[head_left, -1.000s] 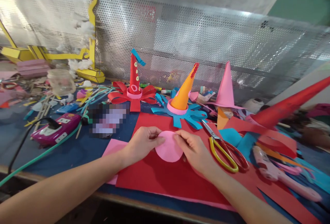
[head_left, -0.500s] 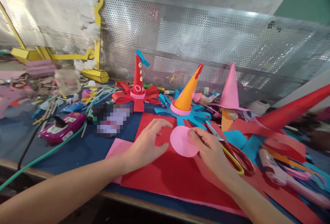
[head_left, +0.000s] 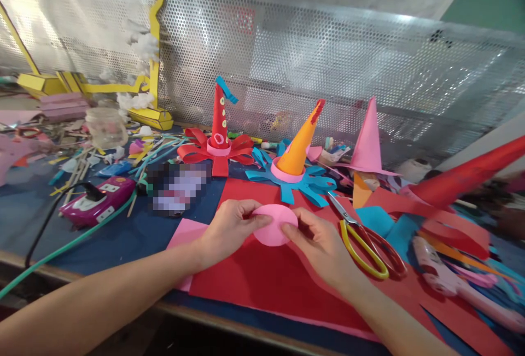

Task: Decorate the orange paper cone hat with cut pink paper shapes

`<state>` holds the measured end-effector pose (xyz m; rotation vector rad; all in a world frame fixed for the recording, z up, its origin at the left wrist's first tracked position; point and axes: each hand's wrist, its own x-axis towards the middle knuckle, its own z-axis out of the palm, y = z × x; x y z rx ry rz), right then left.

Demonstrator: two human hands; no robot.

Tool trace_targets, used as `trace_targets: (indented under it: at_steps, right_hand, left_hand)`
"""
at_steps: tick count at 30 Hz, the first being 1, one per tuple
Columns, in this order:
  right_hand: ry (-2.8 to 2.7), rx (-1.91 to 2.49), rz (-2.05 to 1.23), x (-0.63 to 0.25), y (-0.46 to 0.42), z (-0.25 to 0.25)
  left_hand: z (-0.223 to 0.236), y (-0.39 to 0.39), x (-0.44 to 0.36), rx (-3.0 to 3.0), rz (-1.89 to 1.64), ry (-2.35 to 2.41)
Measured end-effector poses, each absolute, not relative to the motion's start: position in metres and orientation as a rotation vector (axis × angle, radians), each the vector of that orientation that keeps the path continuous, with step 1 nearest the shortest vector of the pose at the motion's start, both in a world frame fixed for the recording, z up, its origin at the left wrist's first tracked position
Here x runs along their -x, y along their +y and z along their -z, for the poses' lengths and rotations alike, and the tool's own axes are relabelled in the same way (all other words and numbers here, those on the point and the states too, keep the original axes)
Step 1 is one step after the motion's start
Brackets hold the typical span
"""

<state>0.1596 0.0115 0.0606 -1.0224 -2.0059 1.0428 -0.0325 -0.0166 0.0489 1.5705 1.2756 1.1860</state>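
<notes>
A small pink paper circle (head_left: 274, 223) is pinched between both of my hands above a large red paper sheet (head_left: 262, 279). My left hand (head_left: 227, 227) grips its left edge with thumb and fingers. My right hand (head_left: 322, 244) grips its right edge. The circle looks slightly bent. Yellow-handled scissors (head_left: 363, 241) lie on the red sheet just right of my right hand.
Three paper cone hats stand behind: red (head_left: 219, 126), orange (head_left: 299, 145), pink (head_left: 367, 137). A large red cone (head_left: 467, 173) lies at right, a pink glue gun (head_left: 451, 285) at right front, a purple device (head_left: 98, 203) with cable at left. A perforated metal screen (head_left: 287, 66) backs the cluttered table.
My left hand, which lay flat on the red sheet half a second ago, has come back onto the pink circle. Both hands now hold it nearer the middle.
</notes>
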Motion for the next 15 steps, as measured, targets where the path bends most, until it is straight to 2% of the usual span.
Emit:
trace_targets:
  at_steps: [7, 15]
  right_hand:
    - [-1.851, 1.042, -1.268, -0.156, 0.0118, -0.06]
    - [-1.879, 1.088, -1.195, -0.1563, 0.0113, -0.0551]
  left_hand:
    - [-0.0445, -0.0127, 0.0285, -1.216, -1.214, 0.918]
    - [-0.043, -0.0107, 0.0309, -1.001, -1.258, 0.895]
